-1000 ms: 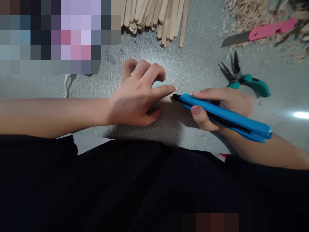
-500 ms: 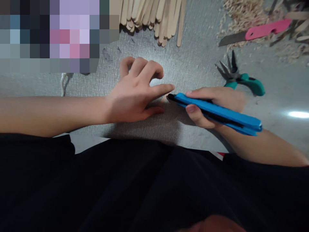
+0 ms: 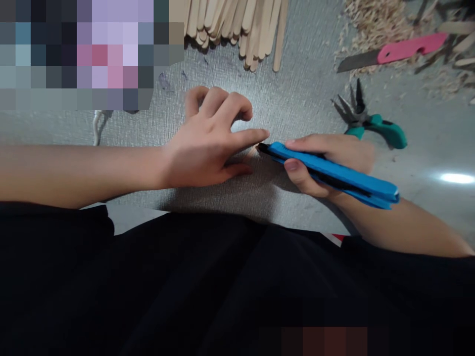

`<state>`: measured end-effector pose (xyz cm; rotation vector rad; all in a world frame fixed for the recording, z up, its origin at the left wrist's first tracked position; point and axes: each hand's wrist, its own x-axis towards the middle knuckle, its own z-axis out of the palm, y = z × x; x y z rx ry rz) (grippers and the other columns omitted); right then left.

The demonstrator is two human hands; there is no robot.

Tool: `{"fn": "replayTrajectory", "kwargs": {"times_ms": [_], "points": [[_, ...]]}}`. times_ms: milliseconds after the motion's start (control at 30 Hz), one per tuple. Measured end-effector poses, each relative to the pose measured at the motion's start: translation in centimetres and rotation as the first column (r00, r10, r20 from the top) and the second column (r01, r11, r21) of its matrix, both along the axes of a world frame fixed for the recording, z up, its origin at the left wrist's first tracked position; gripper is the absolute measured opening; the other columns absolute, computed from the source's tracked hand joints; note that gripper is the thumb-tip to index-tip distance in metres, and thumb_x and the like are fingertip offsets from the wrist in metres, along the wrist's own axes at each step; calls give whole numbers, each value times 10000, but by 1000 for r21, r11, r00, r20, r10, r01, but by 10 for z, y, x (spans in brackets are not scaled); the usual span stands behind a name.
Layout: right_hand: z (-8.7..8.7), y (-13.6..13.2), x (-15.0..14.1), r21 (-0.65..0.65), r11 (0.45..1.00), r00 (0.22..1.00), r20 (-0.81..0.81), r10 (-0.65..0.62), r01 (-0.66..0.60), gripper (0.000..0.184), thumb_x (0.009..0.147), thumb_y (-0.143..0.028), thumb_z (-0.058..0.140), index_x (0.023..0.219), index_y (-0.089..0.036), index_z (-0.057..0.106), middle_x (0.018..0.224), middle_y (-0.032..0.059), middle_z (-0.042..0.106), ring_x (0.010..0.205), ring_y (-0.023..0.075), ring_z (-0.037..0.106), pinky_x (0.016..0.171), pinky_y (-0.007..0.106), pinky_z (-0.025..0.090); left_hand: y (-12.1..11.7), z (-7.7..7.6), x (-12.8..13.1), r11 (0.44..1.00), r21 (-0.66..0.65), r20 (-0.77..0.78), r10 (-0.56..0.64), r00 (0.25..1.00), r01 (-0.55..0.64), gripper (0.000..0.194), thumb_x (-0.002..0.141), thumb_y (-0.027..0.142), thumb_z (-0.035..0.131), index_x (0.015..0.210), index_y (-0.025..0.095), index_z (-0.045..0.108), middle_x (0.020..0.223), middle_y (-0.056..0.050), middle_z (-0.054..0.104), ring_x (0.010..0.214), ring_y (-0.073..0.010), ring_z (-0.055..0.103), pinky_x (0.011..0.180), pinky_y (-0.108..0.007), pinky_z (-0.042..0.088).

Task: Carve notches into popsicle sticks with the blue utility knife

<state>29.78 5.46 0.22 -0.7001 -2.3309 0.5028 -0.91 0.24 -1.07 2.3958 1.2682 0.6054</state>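
Right hand (image 3: 345,150) is gripping a blue tool (image 3: 334,169) near its front, probably for control.
Left hand (image 3: 210,141) is resting spread, perhaps for bracing; anything held beneath, I cannot tell.

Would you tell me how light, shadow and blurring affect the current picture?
Head view: a glare streak on the tabletop at far right and a bright patch beside the left hand; head view: soft shadow on the near side of that hand, the blue cutter fairly sharp, pixel blocks masking the upper left.

Sticks (image 3: 247,22) behind left hand (image 3: 211,138); pliers (image 3: 375,120) behind right hand (image 3: 345,150).
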Motion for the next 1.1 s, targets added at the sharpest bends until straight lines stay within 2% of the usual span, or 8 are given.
{"fn": "replayTrajectory", "kwargs": {"times_ms": [167, 433, 767, 833, 967, 1100], "points": [[2, 1, 1, -9, 999, 999, 16, -30, 30, 271, 1159, -531, 752, 1190, -309, 904, 924, 50, 908, 726, 254, 868, 642, 360, 707, 0, 1, -1, 1000, 0, -35, -8, 999, 8, 578, 1056, 544, 842, 1608, 416, 729, 1509, -189, 683, 1395, -498, 604, 1110, -789, 442], [-4, 0, 0, 31, 999, 1000, 0, -31, 31, 286, 1164, -539, 723, 1212, -317, 896, 884, 31, 905, 657, 239, 845, 576, 361, 668, 0, 2, -1, 1000, -17, -24, -2, 1000, 2, 577, 1045, 522, 862, 1600, 430, 733, 1517, -183, 689, 1415, -504, 609, 1125, -801, 442], [3, 2, -1, -36, 999, 1000, 1, -4, 4, 220, 1142, -477, 744, 1174, -311, 884, 947, 34, 929, 716, 238, 874, 640, 348, 712, -1, 0, 0, 1000, -2, 0, 0, 1000, 0, 548, 1053, 519, 831, 1585, 453, 716, 1490, -169, 691, 1393, -487, 608, 1120, -798, 453], [1, 3, -3, -31, 999, 999, -27, 22, -23, 182, 1133, -431, 746, 1194, -299, 855, 930, 26, 920, 707, 230, 872, 642, 336, 705, -1, 0, 0, 1000, 4, 7, 7, 1000, -7, 535, 1054, 514, 826, 1575, 460, 717, 1484, -162, 692, 1387, -480, 607, 1122, -797, 454], [1, 6, -9, 50, 988, 985, -88, 151, -147, 142, 1061, -331, 808, 1194, -301, 769, 844, -17, 861, 644, 208, 830, 609, 322, 659, -1, -1, 1, 1000, 2, 8, 18, 1000, -18, 512, 1052, 509, 827, 1551, 442, 737, 1491, -167, 686, 1392, -487, 602, 1134, -802, 437], [13, 10, -18, 35, 986, 986, 50, 162, -164, 160, 1069, -250, 752, 1170, -363, 702, 793, -48, 807, 630, 232, 777, 628, 393, 602, 0, -1, 1, 1000, -12, 21, 9, 1000, -9, 540, 1042, 536, 839, 1557, 412, 738, 1496, -164, 676, 1395, -487, 599, 1138, -785, 434]]}}
